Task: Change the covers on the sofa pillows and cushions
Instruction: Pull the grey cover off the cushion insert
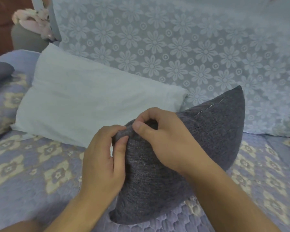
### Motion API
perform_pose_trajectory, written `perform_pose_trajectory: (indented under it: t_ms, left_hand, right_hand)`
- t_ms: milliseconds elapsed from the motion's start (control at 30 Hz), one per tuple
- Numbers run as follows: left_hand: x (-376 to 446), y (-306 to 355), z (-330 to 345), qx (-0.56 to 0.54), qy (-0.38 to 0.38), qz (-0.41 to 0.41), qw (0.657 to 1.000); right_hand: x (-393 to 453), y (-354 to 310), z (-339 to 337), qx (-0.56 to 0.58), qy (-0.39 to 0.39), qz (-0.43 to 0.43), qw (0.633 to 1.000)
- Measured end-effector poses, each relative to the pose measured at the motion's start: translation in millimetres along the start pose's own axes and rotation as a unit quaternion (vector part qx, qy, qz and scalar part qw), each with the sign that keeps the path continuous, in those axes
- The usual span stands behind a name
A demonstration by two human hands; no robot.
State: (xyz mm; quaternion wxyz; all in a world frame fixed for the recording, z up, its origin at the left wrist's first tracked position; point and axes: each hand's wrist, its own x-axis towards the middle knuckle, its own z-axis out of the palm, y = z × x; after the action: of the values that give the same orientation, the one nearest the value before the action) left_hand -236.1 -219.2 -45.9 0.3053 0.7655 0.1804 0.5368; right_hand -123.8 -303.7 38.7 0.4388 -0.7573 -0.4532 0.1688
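No writing shows anywhere. The left hand (102,158) and right hand (164,139) both pinch the near top corner of the dark grey pillow (199,139) — fingers curled, thumbs pressed on the coarse weave. It stands on edge on the quilted sofa seat (32,164), just before a bare white pillow (84,101).

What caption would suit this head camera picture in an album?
Both hands, left and right, pinch a corner of a grey pillow beside a bare white pillow.
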Motion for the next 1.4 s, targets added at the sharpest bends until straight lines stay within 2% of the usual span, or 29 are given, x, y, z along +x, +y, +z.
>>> perform_pose_trajectory:
  t_ms: [100,267,433,567,667,733,767,833,900,967,1000,1067,1200,1300,1400]
  left_hand:
    - [-1.5,-1.3,0.0,0.008,0.0,0.024,1.0]
    - [-4.9,-1.4,-2.2,0.004,0.003,0.063,0.998]
    - [-6.6,0.1,-3.6,-0.04,0.012,0.082,0.996]
    - [-10.2,2.2,-4.2,-0.062,0.028,0.089,0.994]
    - [3.4,-8.7,-2.9,0.011,0.057,0.008,0.998]
    - [25.3,-10.2,0.4,0.113,0.061,-0.063,0.99]
    - [37.7,-5.4,5.4,0.171,0.055,-0.063,0.982]
    - [58.5,20.7,29.2,0.225,0.006,0.009,0.974]
    - [68.2,57.8,70.9,0.212,-0.137,0.097,0.963]
    - [63.0,85.4,121.9,0.211,-0.277,0.139,0.927]
    - [57.0,93.5,145.0,0.234,-0.313,0.153,0.908]
    - [43.0,105.2,176.4,0.277,-0.311,0.207,0.885]
    - [14.2,118.0,190.1,0.26,-0.319,0.305,0.859]
    - [-1.0,122.8,184.7,0.255,-0.324,0.332,0.849]
    - [-10.0,130.8,179.9,0.264,-0.331,0.341,0.839]
  right_hand:
    - [-1.9,-6.1,7.2,0.009,0.036,0.026,0.999]
    - [4.5,-2.0,-27.5,-0.151,0.101,0.059,0.982]
    - [50.7,64.5,-103.6,-0.301,0.173,0.156,0.925]
    - [68.9,124.6,-182.6,-0.355,0.243,0.222,0.875]
    - [62.7,140.4,-215.8,-0.347,0.289,0.217,0.866]
    - [55.0,134.8,-218.1,-0.324,0.303,0.18,0.878]
    - [50.6,131.0,-216.5,-0.319,0.303,0.158,0.884]
    - [40.4,125.4,-212.1,-0.32,0.297,0.118,0.892]
    - [26.6,117.9,-209.1,-0.319,0.307,0.091,0.892]
    - [10.2,111.2,-211.2,-0.316,0.329,0.073,0.887]
    - [1.9,109.4,-214.4,-0.32,0.336,0.07,0.883]
    - [-15.0,111.4,-224.2,-0.34,0.339,0.079,0.873]
    - [-44.3,142.8,-255.2,-0.39,0.322,0.146,0.85]
    - [-60.4,168.1,-297.4,-0.393,0.352,0.193,0.827]
    - [-67.3,181.6,-323.9,-0.34,0.358,0.257,0.831]
